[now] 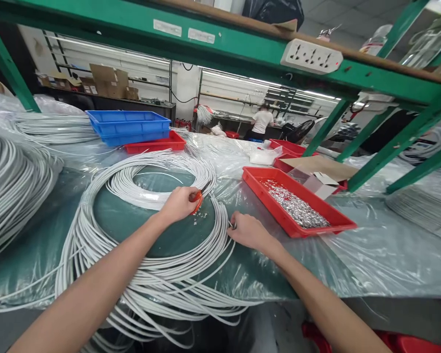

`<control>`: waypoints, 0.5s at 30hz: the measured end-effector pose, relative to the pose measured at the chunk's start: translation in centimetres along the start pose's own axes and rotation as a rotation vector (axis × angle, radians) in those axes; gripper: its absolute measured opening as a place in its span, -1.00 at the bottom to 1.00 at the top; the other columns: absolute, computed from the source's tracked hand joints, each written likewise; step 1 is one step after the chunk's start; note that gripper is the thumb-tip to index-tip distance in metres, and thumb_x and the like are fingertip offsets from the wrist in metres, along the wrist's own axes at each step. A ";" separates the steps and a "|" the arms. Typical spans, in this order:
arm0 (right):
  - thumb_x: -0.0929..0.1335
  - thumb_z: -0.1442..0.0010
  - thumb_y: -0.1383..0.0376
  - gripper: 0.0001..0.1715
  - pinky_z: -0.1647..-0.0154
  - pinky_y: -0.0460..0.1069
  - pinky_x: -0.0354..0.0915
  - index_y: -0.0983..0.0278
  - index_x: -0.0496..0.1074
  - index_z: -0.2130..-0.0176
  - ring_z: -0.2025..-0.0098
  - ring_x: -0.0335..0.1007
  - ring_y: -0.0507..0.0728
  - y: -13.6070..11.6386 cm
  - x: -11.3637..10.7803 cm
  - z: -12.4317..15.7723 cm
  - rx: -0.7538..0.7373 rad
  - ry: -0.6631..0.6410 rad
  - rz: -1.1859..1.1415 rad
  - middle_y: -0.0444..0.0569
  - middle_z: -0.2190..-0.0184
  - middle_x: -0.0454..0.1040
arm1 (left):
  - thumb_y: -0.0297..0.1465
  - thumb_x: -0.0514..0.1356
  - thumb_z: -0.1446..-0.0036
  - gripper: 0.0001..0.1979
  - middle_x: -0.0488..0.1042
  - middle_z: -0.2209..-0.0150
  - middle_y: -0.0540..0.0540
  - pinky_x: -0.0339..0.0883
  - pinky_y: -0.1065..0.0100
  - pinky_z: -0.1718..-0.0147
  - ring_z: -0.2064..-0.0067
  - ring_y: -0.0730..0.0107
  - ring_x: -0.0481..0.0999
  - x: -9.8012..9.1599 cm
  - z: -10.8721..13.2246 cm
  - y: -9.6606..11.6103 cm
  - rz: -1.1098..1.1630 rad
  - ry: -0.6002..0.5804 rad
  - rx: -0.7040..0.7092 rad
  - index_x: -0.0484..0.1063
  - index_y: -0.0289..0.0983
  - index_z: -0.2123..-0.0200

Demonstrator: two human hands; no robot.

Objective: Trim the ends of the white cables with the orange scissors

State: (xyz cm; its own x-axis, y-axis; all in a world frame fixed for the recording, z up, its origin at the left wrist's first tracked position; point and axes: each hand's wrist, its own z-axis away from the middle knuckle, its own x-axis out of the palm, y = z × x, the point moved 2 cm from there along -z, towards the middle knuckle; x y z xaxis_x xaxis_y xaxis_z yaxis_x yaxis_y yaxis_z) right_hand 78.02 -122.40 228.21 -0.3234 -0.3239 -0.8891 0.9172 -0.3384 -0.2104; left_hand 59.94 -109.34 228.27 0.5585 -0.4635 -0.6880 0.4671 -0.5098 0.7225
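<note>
A big coil of white cable [147,274] lies on the plastic-covered green table [371,260]. My left hand [178,203] is closed round an orange-handled tool [197,201], probably small pliers or cutters, above the inside of the coil. Tiny metal bits [200,215] lie on the table just below it. My right hand [250,230] rests at the coil's right edge, fingers curled in a pinch on a cable end [231,225]. To its right stands a red tray [297,206] of small metal parts.
Another cable bundle [11,186] lies far left. Blue trays [130,126] stacked on a red one stand at the back, with a cardboard box [321,171] and more red trays right. A green shelf frame [400,142] slants overhead. A person works far behind.
</note>
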 end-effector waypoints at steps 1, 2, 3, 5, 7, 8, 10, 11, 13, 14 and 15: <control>0.27 -0.08 0.32 -0.80 0.39 -0.02 0.07 0.32 0.37 0.24 0.25 0.48 0.27 0.1 0.0 0.1 0.006 0.005 -0.012 0.14 0.31 0.53 | -0.36 0.13 -0.10 -0.75 0.15 0.62 0.08 -0.09 0.40 0.50 0.53 0.48 0.08 0.0 0.0 0.0 -0.002 0.000 0.000 0.17 -0.24 0.58; 0.27 -0.07 0.32 -0.82 0.40 -0.03 0.06 0.30 0.35 0.25 0.29 0.46 0.24 0.3 0.0 0.2 0.012 0.015 -0.034 0.10 0.35 0.52 | -0.36 0.12 -0.10 -0.75 0.15 0.62 0.08 -0.08 0.40 0.50 0.53 0.48 0.08 0.0 0.0 0.0 -0.003 0.000 0.000 0.18 -0.24 0.58; 0.26 -0.07 0.32 -0.83 0.41 -0.04 0.06 0.29 0.32 0.26 0.34 0.44 0.20 0.5 0.0 0.4 0.009 0.033 -0.071 0.04 0.40 0.50 | -0.36 0.13 -0.10 -0.75 0.15 0.62 0.08 -0.08 0.40 0.50 0.53 0.49 0.08 0.0 0.0 -0.1 -0.005 0.000 -0.001 0.19 -0.24 0.58; 0.25 -0.06 0.33 -0.86 0.43 -0.06 0.06 0.26 0.26 0.28 0.43 0.35 0.12 0.9 0.1 0.8 -0.034 0.087 -0.194 -0.08 0.50 0.43 | -0.36 0.14 -0.09 -0.74 0.14 0.63 0.08 -0.09 0.39 0.51 0.54 0.49 0.06 0.1 0.0 -0.1 -0.007 -0.002 -0.004 0.18 -0.25 0.59; 0.25 -0.04 0.35 -0.86 0.45 -0.07 0.06 0.24 0.21 0.30 0.49 0.25 0.05 1.1 0.3 0.8 -0.123 0.143 -0.353 -0.15 0.53 0.37 | -0.36 0.15 -0.08 -0.73 0.12 0.63 0.09 -0.10 0.39 0.51 0.54 0.50 0.04 0.1 0.1 0.0 -0.008 -0.004 -0.005 0.16 -0.25 0.60; 0.25 -0.03 0.36 -0.85 0.46 -0.08 0.07 0.24 0.21 0.30 0.51 0.21 0.03 1.1 0.3 0.5 -0.171 0.157 -0.437 -0.18 0.53 0.36 | -0.37 0.15 -0.07 -0.72 0.11 0.63 0.09 -0.11 0.38 0.51 0.54 0.50 0.04 0.1 0.1 0.0 -0.008 -0.004 -0.004 0.15 -0.25 0.60; 0.28 0.01 0.35 -0.79 0.50 -0.10 0.08 0.24 0.22 0.28 0.55 0.18 0.01 0.7 0.4 -0.5 -0.216 0.141 -0.647 -0.21 0.54 0.33 | -0.37 0.16 -0.07 -0.72 0.11 0.63 0.10 -0.10 0.39 0.51 0.54 0.51 0.03 0.0 0.1 0.1 -0.007 -0.003 -0.002 0.14 -0.25 0.61; 0.30 0.04 0.34 -0.74 0.53 -0.11 0.08 0.24 0.22 0.27 0.57 0.17 -0.01 0.4 0.4 -1.2 -0.204 0.113 -0.793 -0.23 0.56 0.32 | -0.37 0.16 -0.08 -0.72 0.10 0.62 0.10 -0.10 0.39 0.51 0.54 0.51 0.04 0.0 0.1 0.1 -0.006 -0.001 -0.001 0.14 -0.25 0.60; 0.34 0.08 0.32 -0.65 0.62 -0.13 0.03 0.24 0.21 0.24 0.65 0.11 -0.04 -0.4 0.4 -2.7 -0.128 0.059 -1.107 -0.27 0.60 0.29 | -0.36 0.15 -0.09 -0.73 0.11 0.61 0.09 -0.08 0.40 0.50 0.53 0.51 0.05 -0.1 0.1 0.1 -0.002 0.002 -0.004 0.17 -0.26 0.59; 0.34 0.08 0.30 -0.64 0.66 -0.15 -0.02 0.23 0.20 0.23 0.68 0.06 -0.05 -1.0 0.4 -3.3 -0.084 0.045 -1.232 -0.29 0.62 0.27 | -0.36 0.14 -0.10 -0.74 0.12 0.61 0.09 -0.07 0.40 0.51 0.53 0.51 0.07 -0.1 0.1 0.1 0.000 0.004 -0.006 0.20 -0.26 0.58; 0.33 0.06 0.28 -0.65 0.69 -0.16 -0.05 0.23 0.19 0.23 0.69 0.03 -0.06 -1.6 0.4 -3.7 -0.051 0.041 -1.321 -0.30 0.63 0.26 | -0.35 0.14 -0.12 -0.75 0.14 0.61 0.09 -0.06 0.41 0.51 0.52 0.51 0.08 -0.1 0.1 0.1 0.003 0.007 -0.008 0.23 -0.26 0.57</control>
State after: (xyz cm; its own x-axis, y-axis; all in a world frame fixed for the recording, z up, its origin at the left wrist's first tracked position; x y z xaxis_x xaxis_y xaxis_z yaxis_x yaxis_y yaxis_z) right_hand 77.26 -118.69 226.65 -0.9684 0.2490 -0.0158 -0.0730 -0.3433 -0.9364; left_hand 59.92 -109.40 228.38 0.5648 -0.4596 -0.6854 0.4711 -0.5023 0.7251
